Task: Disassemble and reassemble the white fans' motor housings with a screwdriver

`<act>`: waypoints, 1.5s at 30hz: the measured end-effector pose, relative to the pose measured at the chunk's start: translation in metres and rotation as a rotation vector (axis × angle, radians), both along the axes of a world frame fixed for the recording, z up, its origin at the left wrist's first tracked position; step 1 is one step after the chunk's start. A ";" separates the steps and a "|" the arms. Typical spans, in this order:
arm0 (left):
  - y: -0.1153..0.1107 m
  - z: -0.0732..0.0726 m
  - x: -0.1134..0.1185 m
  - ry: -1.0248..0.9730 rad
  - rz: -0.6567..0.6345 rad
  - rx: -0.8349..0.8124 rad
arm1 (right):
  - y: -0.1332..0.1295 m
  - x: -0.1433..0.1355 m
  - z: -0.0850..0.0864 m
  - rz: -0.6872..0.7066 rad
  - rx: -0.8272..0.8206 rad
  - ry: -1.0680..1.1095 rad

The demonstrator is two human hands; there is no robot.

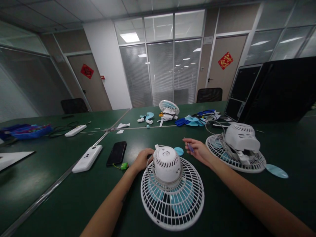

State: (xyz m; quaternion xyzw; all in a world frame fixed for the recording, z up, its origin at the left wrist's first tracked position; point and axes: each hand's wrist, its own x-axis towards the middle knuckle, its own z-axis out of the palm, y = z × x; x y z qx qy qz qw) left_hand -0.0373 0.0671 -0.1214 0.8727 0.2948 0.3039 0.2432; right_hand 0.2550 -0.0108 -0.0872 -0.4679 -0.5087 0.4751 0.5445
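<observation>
A white electric fan (168,164) lies face down in front of me, its motor housing up and blue blades showing through the round grille. My left hand (144,158) is curled against the left side of the housing, with the fingertips hidden behind it. To the right of the housing, my right hand (200,151) is closed around a small screwdriver (190,147) with a purple handle, held above the table and apart from the fan. A light blue round cap (178,151) lies just behind the housing.
Right of me lies a second fan (243,141) with a loose blue blade (276,171). A small fan (169,110) and blue gloves (182,121) are farther back. On the left are a phone (117,153), a white power bank (87,158) and a blue tray (32,131).
</observation>
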 end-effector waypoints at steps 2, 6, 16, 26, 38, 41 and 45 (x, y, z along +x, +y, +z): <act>0.000 0.009 0.002 -0.103 0.093 -0.012 | -0.008 -0.006 0.012 -0.018 0.040 0.143; -0.011 0.054 0.005 -0.309 0.211 -0.015 | -0.027 -0.018 0.045 -0.026 0.095 0.290; -0.088 0.134 0.015 -0.060 -0.067 -0.023 | -0.046 -0.066 0.109 -0.066 0.345 0.244; -0.106 0.153 -0.001 0.146 -0.029 -0.062 | -0.052 -0.069 0.102 0.039 0.257 0.152; -0.123 0.160 -0.007 0.245 -0.106 0.054 | -0.060 -0.079 0.101 0.336 0.165 0.037; -0.127 0.161 -0.006 0.242 -0.109 0.047 | -0.061 -0.080 0.100 0.372 0.178 -0.034; -0.130 0.161 -0.005 0.235 -0.138 0.020 | -0.063 -0.079 0.102 0.391 0.209 -0.100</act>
